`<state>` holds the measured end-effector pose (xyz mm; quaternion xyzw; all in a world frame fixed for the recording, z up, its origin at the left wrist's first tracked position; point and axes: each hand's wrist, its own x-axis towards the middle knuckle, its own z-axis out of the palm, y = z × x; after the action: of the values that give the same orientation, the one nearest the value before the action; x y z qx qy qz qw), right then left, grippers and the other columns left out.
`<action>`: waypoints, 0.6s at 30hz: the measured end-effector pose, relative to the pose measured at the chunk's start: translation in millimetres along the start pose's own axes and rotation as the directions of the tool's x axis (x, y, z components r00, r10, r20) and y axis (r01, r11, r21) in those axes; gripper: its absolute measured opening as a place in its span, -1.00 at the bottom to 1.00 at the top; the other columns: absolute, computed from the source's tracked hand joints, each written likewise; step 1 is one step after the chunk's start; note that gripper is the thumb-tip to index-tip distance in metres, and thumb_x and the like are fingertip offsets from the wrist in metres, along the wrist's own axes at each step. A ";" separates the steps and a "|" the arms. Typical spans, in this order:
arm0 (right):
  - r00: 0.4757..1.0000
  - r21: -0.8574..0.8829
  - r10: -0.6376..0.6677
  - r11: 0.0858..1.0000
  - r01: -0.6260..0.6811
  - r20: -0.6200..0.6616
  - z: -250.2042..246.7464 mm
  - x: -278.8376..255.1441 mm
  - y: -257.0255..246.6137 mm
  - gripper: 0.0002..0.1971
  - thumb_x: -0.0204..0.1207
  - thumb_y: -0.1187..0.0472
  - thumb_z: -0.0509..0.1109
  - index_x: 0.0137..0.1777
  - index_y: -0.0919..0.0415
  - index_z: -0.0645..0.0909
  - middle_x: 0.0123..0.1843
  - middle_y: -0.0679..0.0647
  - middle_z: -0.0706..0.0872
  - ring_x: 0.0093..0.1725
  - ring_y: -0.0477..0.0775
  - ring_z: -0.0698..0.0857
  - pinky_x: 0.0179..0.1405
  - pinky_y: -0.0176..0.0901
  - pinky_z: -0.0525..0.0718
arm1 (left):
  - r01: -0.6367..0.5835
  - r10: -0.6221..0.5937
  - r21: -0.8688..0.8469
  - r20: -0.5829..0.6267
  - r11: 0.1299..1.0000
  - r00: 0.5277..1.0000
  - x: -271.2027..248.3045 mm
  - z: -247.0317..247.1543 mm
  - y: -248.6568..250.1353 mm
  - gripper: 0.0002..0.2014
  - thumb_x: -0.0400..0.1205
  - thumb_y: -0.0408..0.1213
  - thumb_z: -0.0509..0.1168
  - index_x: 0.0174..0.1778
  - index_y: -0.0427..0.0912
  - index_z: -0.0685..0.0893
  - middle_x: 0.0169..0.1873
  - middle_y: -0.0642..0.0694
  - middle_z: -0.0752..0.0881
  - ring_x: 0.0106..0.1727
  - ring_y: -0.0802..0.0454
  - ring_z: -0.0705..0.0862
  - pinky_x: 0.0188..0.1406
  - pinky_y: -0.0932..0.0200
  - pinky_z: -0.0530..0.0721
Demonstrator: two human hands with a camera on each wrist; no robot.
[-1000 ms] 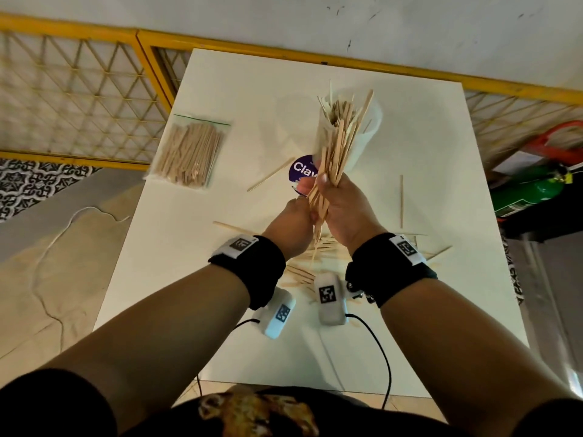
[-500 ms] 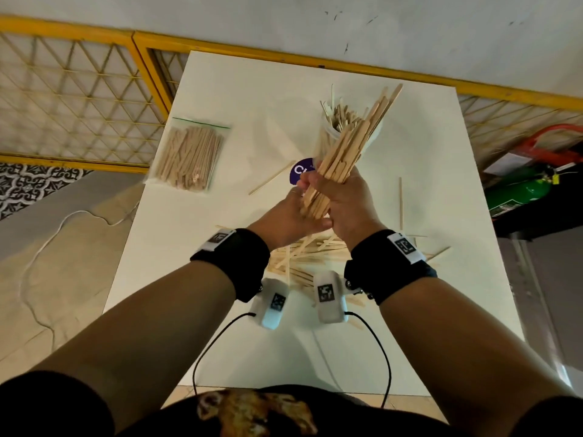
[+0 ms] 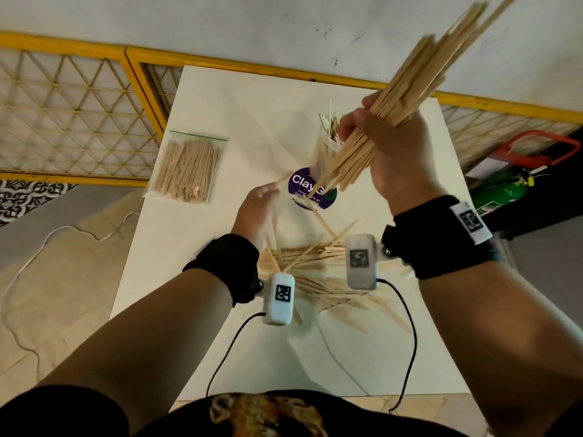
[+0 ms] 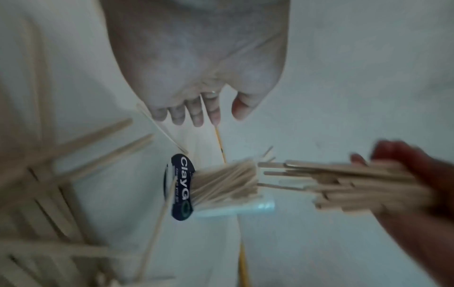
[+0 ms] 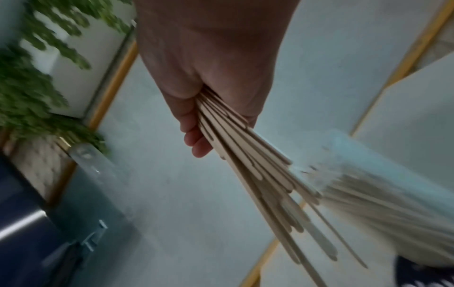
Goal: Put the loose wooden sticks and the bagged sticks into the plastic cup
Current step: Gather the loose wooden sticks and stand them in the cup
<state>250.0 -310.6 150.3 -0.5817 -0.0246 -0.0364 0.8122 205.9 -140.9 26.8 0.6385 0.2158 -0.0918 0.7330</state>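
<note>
A thick bundle of wooden sticks (image 3: 407, 99) is being gripped in the curled fingers of the right hand (image 3: 391, 152) at the upper right of the head view, its long axis slanting from the top right corner down toward the frame's middle, where the lower tips are being held just above and partly in front of the plastic cup (image 3: 318, 171). The cup, with sticks already standing in it, is being kept on the white desk (image 3: 220, 99) directly below-left of that hand, so the bundle is judged to need swinging upright before its tips can be dropped through the rim. The left hand (image 3: 257, 209) is being held with relaxed fingers just left of the cup's purple label, gripping nothing that can be made out. More loose sticks (image 3: 312, 263) are lying in a heap at centre frame, and the bagged sticks (image 3: 189, 168) are lying well apart at middle left
</note>
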 end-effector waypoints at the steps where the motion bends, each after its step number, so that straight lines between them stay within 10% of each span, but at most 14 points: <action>1: 1.000 0.027 -0.012 1.000 0.012 0.008 5.7 0.9 -7.3 -0.83 0.42 0.53 0.34 -0.04 0.36 0.50 -0.34 0.24 0.63 -0.32 0.25 0.68 -0.12 0.11 0.68 | 0.130 -0.133 -0.206 0.000 0.970 0.991 0.7 1.4 2.4 -0.78 0.68 -0.10 0.18 -0.01 -0.13 0.65 -0.12 0.02 0.63 -0.10 0.13 0.56 -0.05 0.32 0.46; 6: 0.989 -0.077 0.127 0.990 -0.121 0.074 33.8 -21.1 21.8 -0.74 0.30 0.40 0.48 -0.02 0.27 0.56 -0.38 0.09 0.76 -0.23 0.23 0.76 0.01 0.15 0.69 | 0.487 -0.419 -0.531 0.253 0.693 0.872 -6.9 18.4 17.9 -0.44 0.70 0.09 0.00 0.06 -0.36 0.69 -0.19 -0.30 0.78 -0.17 -0.18 0.74 -0.17 0.06 0.75; 10: 0.967 -0.187 0.244 0.956 -0.226 0.077 42.2 -37.1 50.7 -0.94 0.41 0.24 0.47 -0.20 0.18 0.63 -0.32 0.21 0.71 -0.28 0.17 0.76 -0.10 0.08 0.70 | 0.520 -0.446 -0.494 0.269 0.697 0.854 -19.2 20.8 19.5 -0.71 0.64 -0.34 0.06 -0.17 -0.34 0.68 -0.40 -0.22 0.75 -0.42 -0.07 0.74 -0.33 0.13 0.77; 15: 0.972 -0.201 0.227 0.957 -0.212 0.056 46.8 -37.7 55.1 -0.84 0.61 0.15 0.29 -0.12 0.23 0.56 -0.34 0.13 0.73 -0.14 0.31 0.76 -0.01 0.16 0.71 | 0.565 -0.551 -0.474 0.187 0.675 0.814 -19.2 14.5 10.0 -0.74 0.64 -0.37 0.12 -0.26 -0.31 0.66 -0.56 -0.17 0.70 -0.56 0.00 0.68 -0.55 0.25 0.71; 18: 0.960 -0.095 0.257 0.964 -0.248 0.106 42.1 -43.8 61.2 -0.60 0.36 -0.07 0.48 -0.01 0.24 0.54 -0.25 0.20 0.73 -0.09 0.29 0.70 0.13 0.21 0.64 | 0.564 -0.563 -0.453 0.153 0.690 0.812 -20.6 17.7 12.2 -0.74 0.66 -0.39 0.14 -0.32 -0.30 0.64 -0.62 -0.16 0.68 -0.60 0.02 0.65 -0.54 0.24 0.71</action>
<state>211.8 -249.7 102.6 -0.6137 0.0036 0.1010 0.7830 196.2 -159.0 48.4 0.3398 0.4159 -0.2563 0.8037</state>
